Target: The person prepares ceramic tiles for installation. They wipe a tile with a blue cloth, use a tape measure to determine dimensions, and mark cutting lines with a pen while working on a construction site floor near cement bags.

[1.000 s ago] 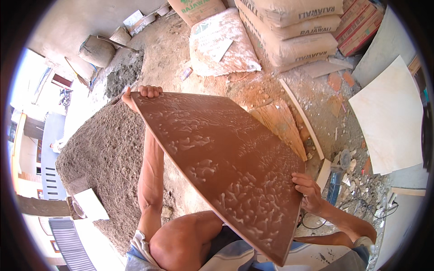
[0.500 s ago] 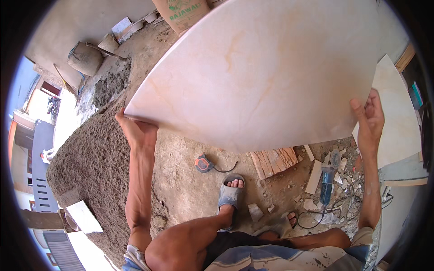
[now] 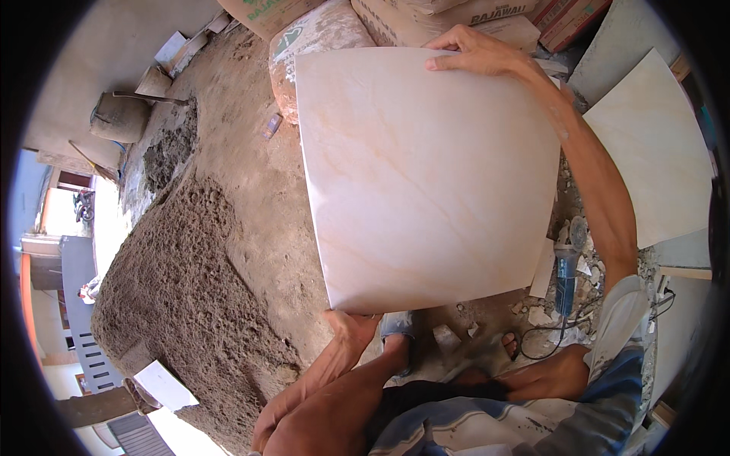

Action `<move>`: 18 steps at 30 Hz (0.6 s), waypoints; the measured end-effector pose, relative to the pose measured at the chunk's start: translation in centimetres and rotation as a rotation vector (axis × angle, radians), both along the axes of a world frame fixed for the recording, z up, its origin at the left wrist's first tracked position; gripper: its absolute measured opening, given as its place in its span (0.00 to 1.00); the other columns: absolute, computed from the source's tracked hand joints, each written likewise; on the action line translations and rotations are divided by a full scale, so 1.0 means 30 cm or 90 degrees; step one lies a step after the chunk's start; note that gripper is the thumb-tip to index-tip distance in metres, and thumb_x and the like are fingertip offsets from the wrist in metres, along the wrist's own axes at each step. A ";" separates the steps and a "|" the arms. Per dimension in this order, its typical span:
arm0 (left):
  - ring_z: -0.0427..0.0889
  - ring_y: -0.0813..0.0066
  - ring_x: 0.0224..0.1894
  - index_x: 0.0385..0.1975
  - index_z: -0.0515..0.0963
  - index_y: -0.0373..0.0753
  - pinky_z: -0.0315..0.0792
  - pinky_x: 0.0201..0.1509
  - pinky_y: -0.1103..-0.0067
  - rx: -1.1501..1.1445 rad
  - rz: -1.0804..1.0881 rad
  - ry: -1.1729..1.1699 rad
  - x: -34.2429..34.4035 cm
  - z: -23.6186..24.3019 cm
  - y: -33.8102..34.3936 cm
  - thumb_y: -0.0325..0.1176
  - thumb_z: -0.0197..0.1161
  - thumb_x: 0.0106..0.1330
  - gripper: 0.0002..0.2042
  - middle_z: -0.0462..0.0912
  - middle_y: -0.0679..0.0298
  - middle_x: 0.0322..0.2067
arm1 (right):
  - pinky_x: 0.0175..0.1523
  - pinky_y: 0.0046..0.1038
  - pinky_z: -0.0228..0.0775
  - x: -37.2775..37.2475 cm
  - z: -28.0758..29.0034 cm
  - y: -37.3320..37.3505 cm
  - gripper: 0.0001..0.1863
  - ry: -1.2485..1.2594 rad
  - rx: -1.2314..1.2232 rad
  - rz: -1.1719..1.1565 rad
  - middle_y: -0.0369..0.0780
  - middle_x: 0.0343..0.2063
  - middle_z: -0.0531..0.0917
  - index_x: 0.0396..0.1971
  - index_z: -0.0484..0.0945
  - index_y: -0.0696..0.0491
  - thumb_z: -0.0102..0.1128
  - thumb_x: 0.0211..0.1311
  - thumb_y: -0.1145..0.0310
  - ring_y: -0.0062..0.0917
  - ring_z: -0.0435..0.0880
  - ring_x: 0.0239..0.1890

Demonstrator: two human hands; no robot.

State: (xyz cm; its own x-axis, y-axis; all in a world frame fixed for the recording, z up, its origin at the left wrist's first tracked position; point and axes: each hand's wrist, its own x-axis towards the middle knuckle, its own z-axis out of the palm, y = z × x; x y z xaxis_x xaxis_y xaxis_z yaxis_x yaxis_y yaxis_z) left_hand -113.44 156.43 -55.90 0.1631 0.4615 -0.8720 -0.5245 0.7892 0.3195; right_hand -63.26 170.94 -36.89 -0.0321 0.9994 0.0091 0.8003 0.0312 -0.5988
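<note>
One pale tile [image 3: 426,182] is held over the dirt floor [image 3: 262,163]. The left hand [image 3: 353,328] clamps its fingers on the near edge, the right hand [image 3: 487,55] on the far edge. A blue grinder [image 3: 566,285] lies nearby.

Building site: bare dirt ground [image 3: 255,152]. Around the sand heap [image 3: 182,296]: grey mortar patch [image 3: 169,156] just beyond it, paper sacks [image 3: 399,23] beyond and right, angle grinder [image 3: 565,281] and rubble [image 3: 540,316] well right.

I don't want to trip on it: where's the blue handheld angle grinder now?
In the head view, the blue handheld angle grinder lies right of centre among pale rubble, just beyond the lower-right corner of the large cream squarish tile.
</note>
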 end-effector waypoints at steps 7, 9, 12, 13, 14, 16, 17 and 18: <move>0.69 0.42 0.74 0.74 0.66 0.33 0.68 0.75 0.47 -0.009 0.003 -0.023 -0.118 -0.176 -0.056 0.54 0.39 0.82 0.33 0.68 0.45 0.74 | 0.61 0.35 0.78 -0.079 -0.391 0.276 0.32 0.079 -0.046 0.095 0.48 0.55 0.91 0.63 0.86 0.53 0.71 0.69 0.45 0.34 0.89 0.55; 0.69 0.42 0.74 0.74 0.66 0.34 0.68 0.75 0.47 -0.112 0.050 -0.001 -0.059 -0.093 -0.046 0.52 0.40 0.82 0.32 0.68 0.45 0.75 | 0.62 0.36 0.78 -0.117 -0.491 0.357 0.32 0.078 -0.053 0.113 0.49 0.54 0.91 0.61 0.87 0.54 0.71 0.68 0.44 0.37 0.89 0.56; 0.67 0.40 0.75 0.75 0.64 0.34 0.67 0.76 0.45 -0.140 0.052 -0.013 -0.040 -0.113 -0.049 0.49 0.40 0.81 0.31 0.67 0.45 0.75 | 0.63 0.38 0.78 -0.125 -0.598 0.423 0.32 0.063 -0.058 0.094 0.50 0.54 0.91 0.59 0.88 0.55 0.71 0.67 0.44 0.39 0.89 0.57; 0.66 0.39 0.76 0.76 0.64 0.34 0.66 0.77 0.44 -0.139 0.051 -0.019 -0.048 -0.120 -0.049 0.48 0.40 0.81 0.31 0.67 0.46 0.75 | 0.63 0.39 0.78 -0.134 -0.633 0.440 0.32 0.061 -0.057 0.083 0.50 0.54 0.91 0.58 0.89 0.55 0.71 0.67 0.44 0.40 0.89 0.57; 0.67 0.38 0.76 0.76 0.64 0.34 0.66 0.76 0.43 -0.151 0.065 -0.001 -0.060 -0.125 -0.051 0.48 0.40 0.80 0.31 0.68 0.45 0.75 | 0.63 0.39 0.78 -0.143 -0.668 0.451 0.31 0.063 -0.044 0.077 0.49 0.54 0.91 0.57 0.89 0.55 0.71 0.67 0.44 0.40 0.89 0.57; 0.67 0.36 0.76 0.76 0.65 0.34 0.65 0.76 0.41 -0.179 0.085 0.030 -0.043 -0.111 -0.041 0.47 0.41 0.80 0.31 0.69 0.44 0.74 | 0.63 0.39 0.78 -0.132 -0.760 0.454 0.30 0.060 -0.024 0.057 0.49 0.54 0.91 0.56 0.90 0.54 0.70 0.66 0.44 0.40 0.89 0.57; 0.68 0.38 0.75 0.75 0.66 0.33 0.67 0.76 0.43 -0.156 0.051 0.054 -0.049 -0.113 -0.043 0.46 0.41 0.80 0.31 0.70 0.44 0.73 | 0.62 0.39 0.79 -0.131 -0.802 0.466 0.30 0.080 -0.045 0.065 0.48 0.53 0.91 0.56 0.90 0.54 0.70 0.66 0.44 0.39 0.89 0.57; 0.70 0.40 0.75 0.74 0.67 0.32 0.69 0.76 0.45 -0.133 0.014 0.076 -0.055 -0.115 -0.044 0.46 0.41 0.81 0.30 0.72 0.44 0.72 | 0.62 0.40 0.79 -0.128 -0.829 0.482 0.30 0.097 -0.064 0.069 0.48 0.53 0.91 0.55 0.90 0.53 0.70 0.66 0.44 0.39 0.89 0.57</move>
